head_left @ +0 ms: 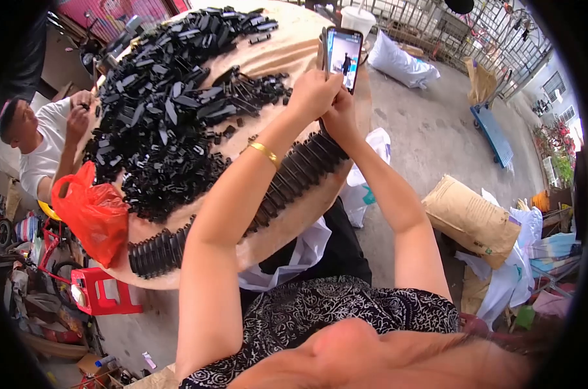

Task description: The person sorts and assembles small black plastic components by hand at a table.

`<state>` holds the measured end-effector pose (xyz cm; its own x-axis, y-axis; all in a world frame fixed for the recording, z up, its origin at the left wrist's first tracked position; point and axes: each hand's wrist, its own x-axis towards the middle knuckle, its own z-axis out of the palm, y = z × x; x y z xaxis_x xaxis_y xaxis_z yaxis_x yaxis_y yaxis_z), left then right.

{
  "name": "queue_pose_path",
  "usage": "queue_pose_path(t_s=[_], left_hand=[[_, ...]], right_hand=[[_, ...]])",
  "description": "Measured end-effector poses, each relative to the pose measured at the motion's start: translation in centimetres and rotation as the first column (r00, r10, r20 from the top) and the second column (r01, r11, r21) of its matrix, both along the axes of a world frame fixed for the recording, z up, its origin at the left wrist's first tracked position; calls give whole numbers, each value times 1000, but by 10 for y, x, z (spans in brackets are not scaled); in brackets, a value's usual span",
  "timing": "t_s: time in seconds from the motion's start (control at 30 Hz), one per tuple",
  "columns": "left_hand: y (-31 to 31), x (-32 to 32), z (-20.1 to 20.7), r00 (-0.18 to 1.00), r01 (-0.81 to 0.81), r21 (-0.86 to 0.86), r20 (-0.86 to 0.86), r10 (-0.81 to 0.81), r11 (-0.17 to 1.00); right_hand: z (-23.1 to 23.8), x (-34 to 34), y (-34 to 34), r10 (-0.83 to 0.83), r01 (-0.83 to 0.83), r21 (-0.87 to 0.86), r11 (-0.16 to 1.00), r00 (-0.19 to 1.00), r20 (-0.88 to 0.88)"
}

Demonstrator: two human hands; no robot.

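At one o'clock, the left hand (313, 96) and right hand (341, 117) are being held together beside the phone (346, 55), fingers bunched; what is being gripped cannot be told. Toward seven o'clock from them, the row of black pieces (302, 168) on the tabletop (291, 42) is being crossed by the left forearm (245, 175) and might be knocked askew by its dipping.

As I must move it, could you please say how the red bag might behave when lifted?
The red bag would probably flop, as its film looks thin and crinkled. It may slip off the table if nudged, sitting near its edge.
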<state>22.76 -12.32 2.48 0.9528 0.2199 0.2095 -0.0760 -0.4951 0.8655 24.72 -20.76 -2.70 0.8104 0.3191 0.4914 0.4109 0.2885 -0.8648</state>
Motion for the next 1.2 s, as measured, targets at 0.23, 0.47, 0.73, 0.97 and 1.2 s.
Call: queue_pose_path(t_s=[0.23,0.47,0.73,0.97,1.2], left_hand=[[6,-8,-8,1000,-24,-204,-10,22,979],[12,-12,1,997,-46,-100,-68,39,994],[16,-15,3,996,-7,-120,-85,-3,993],[27,-22,-9,995,-84,-270,-73,66,959],[19,-34,-5,995,-100,-104,2,100,990]], right_hand=[[-5,3,3,-24,49,-132,990,982,188],[3,-11,10,55,-59,-47,997,996,-76],[5,-11,12,52,-54,-80,995,998,-32],[3,-14,18,115,-112,-158,981,993,5],[5,-27,16,142,-146,-75,986,989,-48]])
